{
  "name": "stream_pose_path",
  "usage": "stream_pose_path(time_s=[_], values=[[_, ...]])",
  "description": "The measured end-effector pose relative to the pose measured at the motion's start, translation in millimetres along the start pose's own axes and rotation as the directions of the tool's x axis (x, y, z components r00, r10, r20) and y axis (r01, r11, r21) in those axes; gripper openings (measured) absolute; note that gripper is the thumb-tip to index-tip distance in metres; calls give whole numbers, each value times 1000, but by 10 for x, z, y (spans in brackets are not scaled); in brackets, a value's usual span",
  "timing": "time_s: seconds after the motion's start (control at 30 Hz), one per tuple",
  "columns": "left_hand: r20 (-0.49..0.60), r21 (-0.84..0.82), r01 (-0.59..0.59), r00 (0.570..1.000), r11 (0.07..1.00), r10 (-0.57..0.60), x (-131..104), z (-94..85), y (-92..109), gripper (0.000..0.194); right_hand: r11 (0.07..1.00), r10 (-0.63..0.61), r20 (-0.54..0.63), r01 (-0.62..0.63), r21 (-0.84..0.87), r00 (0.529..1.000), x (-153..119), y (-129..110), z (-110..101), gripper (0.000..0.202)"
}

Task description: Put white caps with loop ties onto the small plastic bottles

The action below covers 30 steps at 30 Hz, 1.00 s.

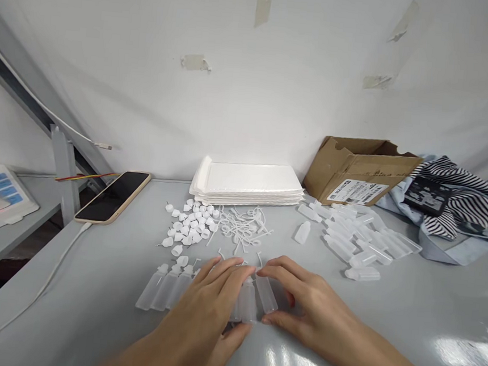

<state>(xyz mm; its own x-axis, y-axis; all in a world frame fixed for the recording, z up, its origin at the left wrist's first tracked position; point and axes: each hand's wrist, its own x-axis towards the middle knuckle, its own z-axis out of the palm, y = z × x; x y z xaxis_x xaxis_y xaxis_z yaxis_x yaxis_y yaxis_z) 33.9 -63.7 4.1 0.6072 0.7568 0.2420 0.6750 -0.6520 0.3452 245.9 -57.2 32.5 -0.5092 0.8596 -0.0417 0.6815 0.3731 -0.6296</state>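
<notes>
Several translucent plastic squeeze bottles point(152, 290) lie side by side in a row at the front. My left hand point(212, 302) arches over the right part of this row and hides some of it. Its fingers touch the top and its thumb the base of a bottle point(248, 301) there. My right hand point(312, 303) grips the slightly tilted end bottle point(265, 293) lengthwise, index finger near the neck and thumb at the base. Beyond the row are a heap of small white caps point(193, 223), some with metal needles, and a tangle of white looped strips point(244, 226).
Loose bottles point(354, 235) are piled at right, before a cardboard box point(365, 168). White padded mailers point(248, 180) are stacked against the wall. A phone point(113, 197) with a cable point(60, 261) lies left. Striped cloth point(460, 193) lies far right.
</notes>
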Motion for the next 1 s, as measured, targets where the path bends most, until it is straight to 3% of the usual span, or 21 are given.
stream_pose_path(time_s=[0.33,0.6,0.7,0.83,0.9,1.0], values=[[-27,35,-32,999,999,33,23,16,19,61,981,-65,-5,63,-182,998,14,31,125,50],[-36,-11,-3,999,1000,3,32,-76,-1,61,981,-81,-86,64,-182,993,19,53,-45,59],[-90,-36,104,990,994,-106,71,-160,-113,44,988,-32,-207,-1,-157,978,49,171,-176,42],[-202,-53,249,946,967,-254,162,-300,-368,33,943,-21,-453,-132,-305,891,129,466,-310,28],[-228,-31,241,943,970,-242,197,-357,-486,34,897,-12,-440,-185,-401,898,164,613,-334,34],[-165,23,184,970,983,-178,217,-394,-578,34,851,2,-362,-192,-489,932,188,753,-317,46]])
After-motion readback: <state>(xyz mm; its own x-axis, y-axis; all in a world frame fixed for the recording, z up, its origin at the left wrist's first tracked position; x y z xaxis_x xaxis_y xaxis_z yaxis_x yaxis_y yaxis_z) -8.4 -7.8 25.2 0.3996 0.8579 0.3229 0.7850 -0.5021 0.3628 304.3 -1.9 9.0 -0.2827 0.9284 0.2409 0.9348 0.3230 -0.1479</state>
